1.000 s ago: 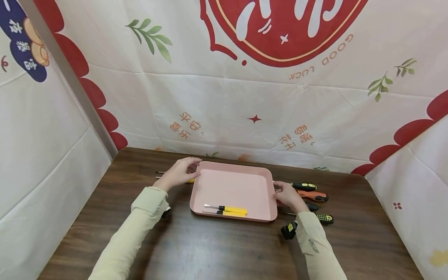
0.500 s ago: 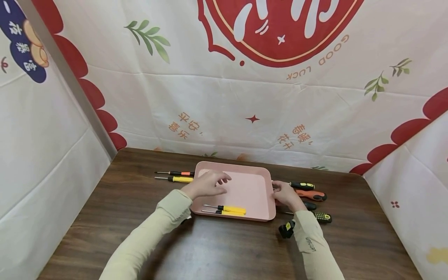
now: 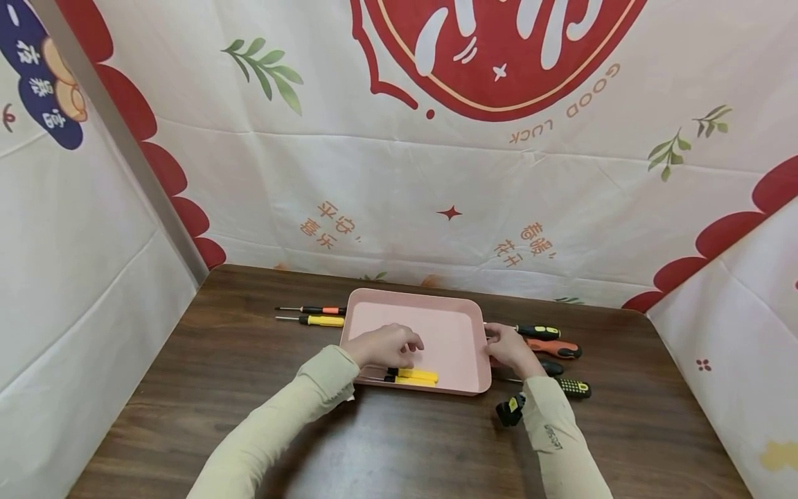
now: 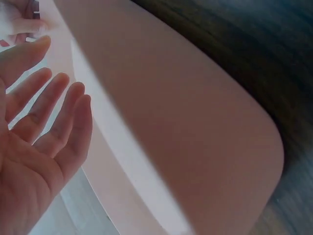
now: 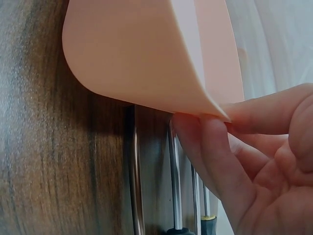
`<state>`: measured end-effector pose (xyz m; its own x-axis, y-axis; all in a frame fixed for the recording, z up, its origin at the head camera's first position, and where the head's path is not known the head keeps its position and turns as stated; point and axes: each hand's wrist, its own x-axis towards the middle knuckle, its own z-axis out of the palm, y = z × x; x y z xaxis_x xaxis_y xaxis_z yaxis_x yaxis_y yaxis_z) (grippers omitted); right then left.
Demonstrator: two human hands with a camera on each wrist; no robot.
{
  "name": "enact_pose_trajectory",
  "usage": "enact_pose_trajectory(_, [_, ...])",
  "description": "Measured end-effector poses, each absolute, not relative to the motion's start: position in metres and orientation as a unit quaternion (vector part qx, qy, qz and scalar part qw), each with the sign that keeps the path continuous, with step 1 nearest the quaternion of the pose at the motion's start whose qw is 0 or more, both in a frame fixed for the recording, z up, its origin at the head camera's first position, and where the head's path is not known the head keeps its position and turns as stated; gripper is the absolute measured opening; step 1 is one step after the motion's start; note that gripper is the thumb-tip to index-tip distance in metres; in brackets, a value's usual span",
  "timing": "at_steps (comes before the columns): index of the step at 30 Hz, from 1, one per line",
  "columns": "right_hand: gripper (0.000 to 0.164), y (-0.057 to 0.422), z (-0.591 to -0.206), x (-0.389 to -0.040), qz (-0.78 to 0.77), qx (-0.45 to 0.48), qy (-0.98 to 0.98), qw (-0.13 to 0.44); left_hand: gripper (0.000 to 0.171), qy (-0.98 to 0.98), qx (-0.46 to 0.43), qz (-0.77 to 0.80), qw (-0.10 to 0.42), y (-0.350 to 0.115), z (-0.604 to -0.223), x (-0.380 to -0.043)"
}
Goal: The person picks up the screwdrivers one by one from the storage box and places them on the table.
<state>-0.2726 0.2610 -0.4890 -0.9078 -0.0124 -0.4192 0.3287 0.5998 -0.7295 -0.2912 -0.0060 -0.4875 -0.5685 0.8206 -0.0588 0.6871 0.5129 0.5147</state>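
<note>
A pink rectangular tray sits on the wooden table, and two small screwdrivers with yellow handles lie in it along the near wall. My left hand hovers over the tray just above these screwdrivers, partly covering their shafts. In the left wrist view its fingers are loosely bent, with nothing in them. At the tray's right wall, my right hand pinches the rim. The right wrist view shows that rim between its thumb and fingers.
Left of the tray lie an orange-and-black screwdriver and a yellow one. Several larger screwdrivers, including one with an orange handle, lie to the right, their shafts pointing toward the tray. A printed cloth hangs behind the table.
My left hand has left the tray's left rim and moved right and nearer, over the tray to the yellow screwdrivers. The two screwdrivers on the left are uncovered. My right hand stays on the rim.
</note>
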Motion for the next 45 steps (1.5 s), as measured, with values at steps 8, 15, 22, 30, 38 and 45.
enact_pose_trajectory(8, [0.058,0.262,-0.49,-0.275,-0.434,0.095,0.875,0.194,0.028,0.858,0.433,0.204,0.187,-0.002,-0.489,-0.284])
enact_pose_trajectory(15, [0.058,0.261,-0.491,-0.274,-0.434,0.096,0.876,0.188,0.027,0.862,0.425,0.194,0.195,-0.002,-0.497,-0.281])
enact_pose_trajectory(22, [0.058,0.262,-0.492,-0.274,-0.435,0.094,0.875,0.192,0.025,0.862,0.421,0.202,0.199,-0.003,-0.502,-0.283])
enact_pose_trajectory(30, [0.059,0.26,-0.491,-0.273,-0.436,0.097,0.875,0.188,0.014,0.865,0.409,0.206,0.205,-0.001,-0.504,-0.284])
enact_pose_trajectory(38, [0.061,0.268,-0.503,-0.28,-0.449,0.089,0.868,0.193,0.017,0.861,0.41,0.213,0.214,-0.001,-0.505,-0.284])
enact_pose_trajectory(45, [0.061,0.265,-0.498,-0.278,-0.45,0.096,0.866,0.196,0.017,0.853,0.411,0.23,0.226,-0.003,-0.504,-0.284])
